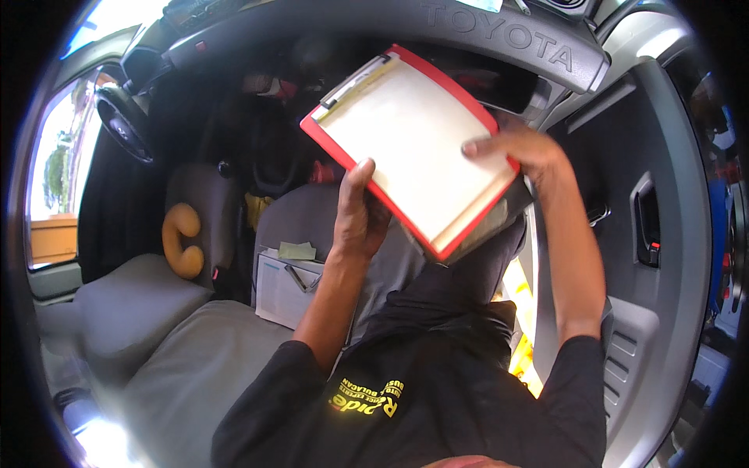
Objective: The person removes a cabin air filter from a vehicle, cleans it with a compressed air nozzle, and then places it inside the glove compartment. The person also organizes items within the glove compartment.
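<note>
A red clipboard with a metal clip at its upper left is held tilted in front of me. A thick stack of blank-looking paper lies on it. My left hand grips the lower left edge, its thumb on the rim. At the right edge, my right hand has its thumb on the top sheet and its fingers out of sight behind the board. Something dark and partly shiny shows beneath the clipboard's lower right side, too covered to name.
I am in a vehicle's front cabin. Another clipboard with papers and a pen lies on the grey seat at my left. Beyond are a tan neck pillow and a steering wheel. A door panel stands right; the dashboard is ahead.
</note>
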